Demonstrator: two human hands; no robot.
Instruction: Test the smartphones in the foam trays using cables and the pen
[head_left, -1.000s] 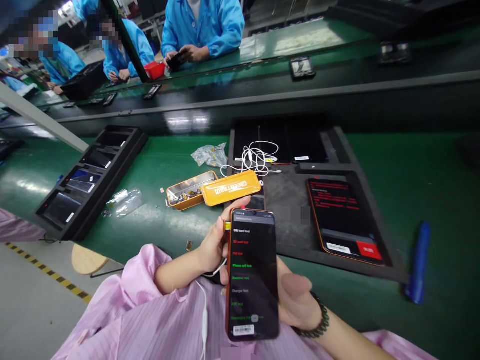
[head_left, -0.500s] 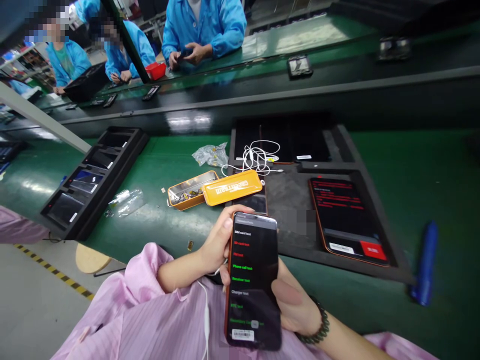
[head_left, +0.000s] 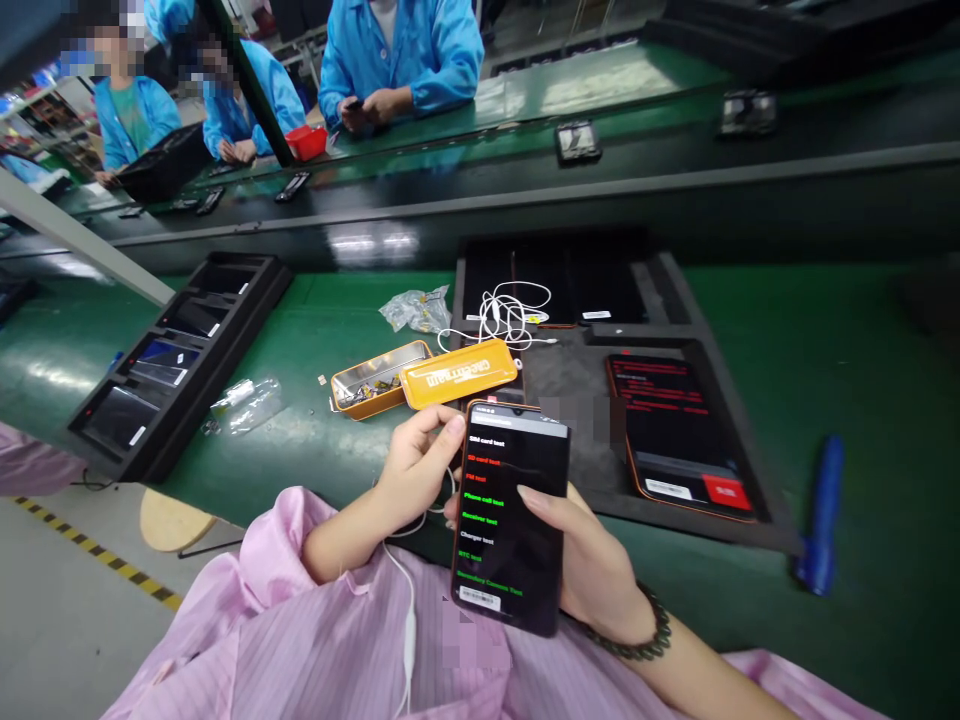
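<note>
A smartphone [head_left: 510, 540] with an orange edge lies tilted in my right hand [head_left: 604, 560], whose thumb rests over the screen while the other fingers go behind it. Its lit screen lists tests in white, red and green, with a barcode label at the bottom. My left hand [head_left: 417, 462] is closed, thumb and forefinger pinched at the phone's upper left edge; anything small between them is hidden. A white earphone cable [head_left: 410, 630] hangs down my shirt and loops up beside the left hand. Behind the phone lies a dark foam tray [head_left: 555, 370] holding another lit phone [head_left: 675, 430].
An orange tin [head_left: 375, 385] of small parts stands with its lid [head_left: 461, 374] leaning on it. Around are a coiled white cable [head_left: 499, 315], plastic bags [head_left: 416, 310], a phone tray [head_left: 180, 350] and a blue tool [head_left: 823, 515]. Beyond the conveyor [head_left: 450, 170] sit people in blue.
The phone has risen slightly and tilted in my hands. My right thumb has moved up over the screen. My left fingers have drawn from behind the phone's top to its left edge.
</note>
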